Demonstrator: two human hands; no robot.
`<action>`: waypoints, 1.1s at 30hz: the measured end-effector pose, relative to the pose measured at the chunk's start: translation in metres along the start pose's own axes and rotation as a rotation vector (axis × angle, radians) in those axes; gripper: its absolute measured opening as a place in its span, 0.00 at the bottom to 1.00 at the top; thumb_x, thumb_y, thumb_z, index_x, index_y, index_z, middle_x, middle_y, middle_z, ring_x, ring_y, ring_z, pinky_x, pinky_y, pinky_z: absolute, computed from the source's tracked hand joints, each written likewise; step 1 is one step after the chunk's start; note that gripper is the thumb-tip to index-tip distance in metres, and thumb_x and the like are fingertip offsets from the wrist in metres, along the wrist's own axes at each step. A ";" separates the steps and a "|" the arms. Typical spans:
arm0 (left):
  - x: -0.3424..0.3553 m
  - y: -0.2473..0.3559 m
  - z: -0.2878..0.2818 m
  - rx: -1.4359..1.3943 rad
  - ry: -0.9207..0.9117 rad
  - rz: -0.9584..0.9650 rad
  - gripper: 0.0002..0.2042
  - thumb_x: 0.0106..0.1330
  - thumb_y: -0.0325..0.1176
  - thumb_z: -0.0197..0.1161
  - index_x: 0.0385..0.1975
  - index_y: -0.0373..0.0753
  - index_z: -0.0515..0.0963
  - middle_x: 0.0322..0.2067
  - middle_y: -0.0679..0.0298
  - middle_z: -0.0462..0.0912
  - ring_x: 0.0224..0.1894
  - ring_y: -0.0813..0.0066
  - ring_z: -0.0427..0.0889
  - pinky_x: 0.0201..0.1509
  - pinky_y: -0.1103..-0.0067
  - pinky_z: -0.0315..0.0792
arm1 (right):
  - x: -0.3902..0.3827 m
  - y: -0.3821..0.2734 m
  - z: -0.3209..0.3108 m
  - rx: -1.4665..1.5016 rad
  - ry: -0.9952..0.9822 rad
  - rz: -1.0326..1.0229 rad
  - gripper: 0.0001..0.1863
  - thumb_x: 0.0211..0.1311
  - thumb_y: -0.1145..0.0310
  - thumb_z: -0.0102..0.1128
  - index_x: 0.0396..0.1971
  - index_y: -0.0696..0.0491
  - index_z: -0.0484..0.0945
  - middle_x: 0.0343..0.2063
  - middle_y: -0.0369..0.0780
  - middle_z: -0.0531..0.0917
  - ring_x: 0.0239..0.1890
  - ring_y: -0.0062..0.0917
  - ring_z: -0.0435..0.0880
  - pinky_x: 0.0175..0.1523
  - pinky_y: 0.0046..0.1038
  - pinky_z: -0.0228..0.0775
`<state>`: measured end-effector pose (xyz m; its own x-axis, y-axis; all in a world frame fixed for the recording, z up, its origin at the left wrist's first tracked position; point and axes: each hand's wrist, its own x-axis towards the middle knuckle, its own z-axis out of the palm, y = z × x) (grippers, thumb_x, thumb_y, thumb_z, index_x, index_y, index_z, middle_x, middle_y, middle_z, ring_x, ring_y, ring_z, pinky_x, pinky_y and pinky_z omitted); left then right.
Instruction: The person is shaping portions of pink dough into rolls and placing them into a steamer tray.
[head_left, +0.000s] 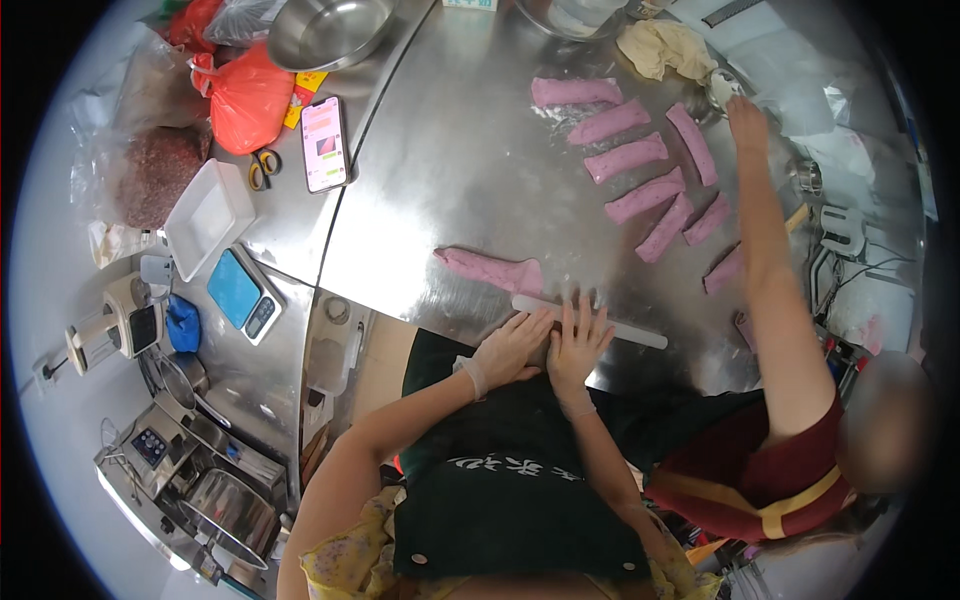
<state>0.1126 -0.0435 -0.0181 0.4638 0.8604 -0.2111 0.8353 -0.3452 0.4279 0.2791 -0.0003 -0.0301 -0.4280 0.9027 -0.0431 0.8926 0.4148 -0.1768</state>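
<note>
My left hand and my right hand, both in clear gloves, lie palm down with straightened fingers at a white rolling pin near the table edge. The right fingers are spread across the pin; the left fingertips reach its left part. A pink dough strip lies just beyond the pin's left end. Farther back on the steel table, several shorter pink dough rolls lie in loose rows, with white flour around them.
A co-worker's arm reaches along the right toward a cream cloth. At left are a phone, scissors, red bag, steel bowl, white tray, blue-topped scale and machines along the wall.
</note>
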 end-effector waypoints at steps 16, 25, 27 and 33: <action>0.015 -0.003 -0.004 0.048 0.114 -0.030 0.49 0.55 0.61 0.63 0.67 0.26 0.58 0.71 0.45 0.55 0.75 0.52 0.50 0.78 0.64 0.43 | 0.020 0.003 -0.005 -0.003 -0.038 0.030 0.28 0.69 0.54 0.45 0.68 0.43 0.66 0.71 0.42 0.60 0.71 0.53 0.54 0.69 0.65 0.41; 0.066 -0.024 -0.046 0.098 0.126 -0.126 0.49 0.54 0.58 0.66 0.67 0.26 0.58 0.70 0.45 0.57 0.74 0.52 0.51 0.77 0.64 0.44 | 0.098 0.011 -0.017 -0.079 0.086 0.029 0.30 0.68 0.55 0.48 0.69 0.46 0.64 0.71 0.40 0.60 0.73 0.50 0.53 0.70 0.61 0.41; 0.028 -0.008 -0.030 0.046 0.094 -0.071 0.49 0.53 0.57 0.67 0.67 0.26 0.58 0.70 0.45 0.57 0.74 0.52 0.52 0.77 0.64 0.45 | 0.042 0.001 -0.015 -0.047 0.013 -0.002 0.30 0.67 0.58 0.50 0.68 0.47 0.65 0.71 0.41 0.61 0.73 0.50 0.53 0.71 0.58 0.43; -0.024 -0.022 -0.029 -0.151 0.202 0.161 0.36 0.57 0.44 0.66 0.63 0.29 0.65 0.64 0.49 0.68 0.68 0.54 0.65 0.71 0.66 0.60 | -0.005 0.015 0.002 0.050 0.123 -0.047 0.28 0.59 0.68 0.58 0.62 0.47 0.72 0.57 0.42 0.75 0.62 0.44 0.68 0.68 0.51 0.53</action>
<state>0.0744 -0.0462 0.0027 0.5064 0.8613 0.0427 0.6951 -0.4370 0.5708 0.2939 0.0013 -0.0340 -0.4458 0.8909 0.0871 0.8624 0.4535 -0.2249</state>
